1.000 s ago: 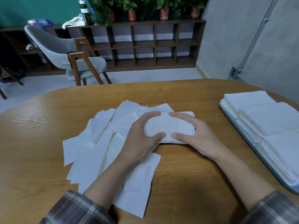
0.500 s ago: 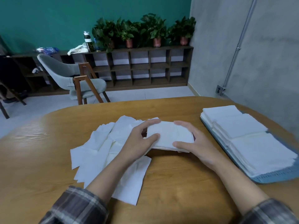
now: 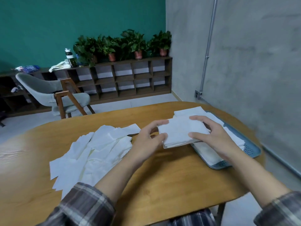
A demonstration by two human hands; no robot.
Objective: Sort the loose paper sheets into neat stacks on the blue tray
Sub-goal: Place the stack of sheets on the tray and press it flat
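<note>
The right hand [image 3: 213, 139] and the stack [image 3: 179, 132] it holds hide much of the blue tray [image 3: 251, 150] and its piles. The left hand [image 3: 146, 139] grips the stack's other end, fingers curled round it, above the tray's edge. Loose sheets [image 3: 97, 152] sprawl across the wooden worktop [image 3: 162, 180]. Behind stands a shelf [image 3: 123, 82] against a teal wall.

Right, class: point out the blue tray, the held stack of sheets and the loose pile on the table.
blue tray [image 3: 250, 151]: head view, bare perforated corner on the right.
held stack [image 3: 179, 132]: head view, middle of its top sheet.
loose pile [image 3: 101, 152]: head view, centre of the heap.
</note>
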